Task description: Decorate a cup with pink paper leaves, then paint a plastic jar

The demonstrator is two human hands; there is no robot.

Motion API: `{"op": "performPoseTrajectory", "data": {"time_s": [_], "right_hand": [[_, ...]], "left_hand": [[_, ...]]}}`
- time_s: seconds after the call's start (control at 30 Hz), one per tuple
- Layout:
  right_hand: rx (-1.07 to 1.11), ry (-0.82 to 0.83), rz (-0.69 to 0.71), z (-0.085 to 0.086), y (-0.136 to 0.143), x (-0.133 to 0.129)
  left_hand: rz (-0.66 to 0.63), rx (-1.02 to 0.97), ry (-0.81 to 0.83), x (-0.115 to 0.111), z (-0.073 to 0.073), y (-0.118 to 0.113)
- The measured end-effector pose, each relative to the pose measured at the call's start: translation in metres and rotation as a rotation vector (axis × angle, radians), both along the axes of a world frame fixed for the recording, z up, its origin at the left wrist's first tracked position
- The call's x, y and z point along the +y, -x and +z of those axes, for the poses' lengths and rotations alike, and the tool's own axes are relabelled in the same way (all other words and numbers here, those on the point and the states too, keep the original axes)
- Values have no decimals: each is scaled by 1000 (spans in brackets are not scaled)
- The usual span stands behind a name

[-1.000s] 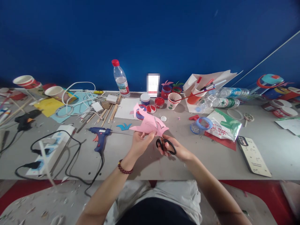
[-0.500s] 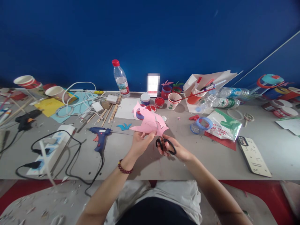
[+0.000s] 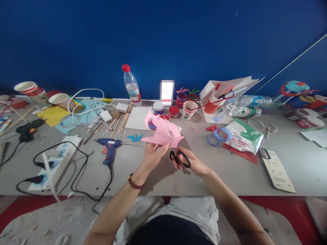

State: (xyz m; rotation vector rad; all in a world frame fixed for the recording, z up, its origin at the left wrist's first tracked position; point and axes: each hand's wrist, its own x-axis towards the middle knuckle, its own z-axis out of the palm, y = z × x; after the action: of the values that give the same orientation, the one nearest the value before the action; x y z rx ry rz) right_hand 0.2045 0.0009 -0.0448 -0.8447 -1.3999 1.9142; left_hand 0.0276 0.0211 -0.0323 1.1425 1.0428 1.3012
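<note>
Pink paper point(image 3: 160, 131), partly cut into curved pointed shapes, is pinched by its lower edge between the thumb and fingers of my left hand point(image 3: 154, 154). My right hand point(image 3: 190, 161) grips black-handled scissors point(image 3: 184, 159), with fingers through the handle loops. Their blades reach up into the pink paper's right part, and the paper hides some of the metal. A small blue paper crown shape point(image 3: 135, 137) lies on the table left of the paper. Behind the paper stand paint jars, one of them an open red jar point(image 3: 173, 111).
A blue glue gun point(image 3: 109, 149) with a trailing black cord and a white power strip point(image 3: 57, 163) lie to the left. Further back stand a water bottle point(image 3: 132, 86) and a paper cup point(image 3: 189, 110). To the right are blue tape point(image 3: 222, 134) and a phone point(image 3: 277, 170).
The scissors' handles have drawn slightly closer together, and the pink paper's right part has shifted a little around the blades. My left hand keeps its hold.
</note>
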Motion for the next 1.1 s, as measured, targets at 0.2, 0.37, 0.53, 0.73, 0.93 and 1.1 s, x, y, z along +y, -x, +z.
{"op": "performPoseTrajectory", "data": {"time_s": [0.2, 0.37, 0.53, 0.73, 0.93, 1.1], "right_hand": [[-7, 3, -1, 3, 1, 0], [-14, 0, -15, 3, 2, -1], [-12, -3, -16, 2, 2, 0], [-7, 1, -9, 4, 3, -1], [-15, 5, -22, 4, 2, -1], [-12, 13, -23, 3, 2, -2]], "left_hand": [[-6, -14, 2, 0, 3, 0], [-11, -17, 8, -1, 3, 0], [-19, -14, 26, -1, 0, 0], [-17, -20, 35, -1, 2, 0], [-7, -11, 35, -1, 4, -2], [-14, 13, 29, -1, 2, -1]]}}
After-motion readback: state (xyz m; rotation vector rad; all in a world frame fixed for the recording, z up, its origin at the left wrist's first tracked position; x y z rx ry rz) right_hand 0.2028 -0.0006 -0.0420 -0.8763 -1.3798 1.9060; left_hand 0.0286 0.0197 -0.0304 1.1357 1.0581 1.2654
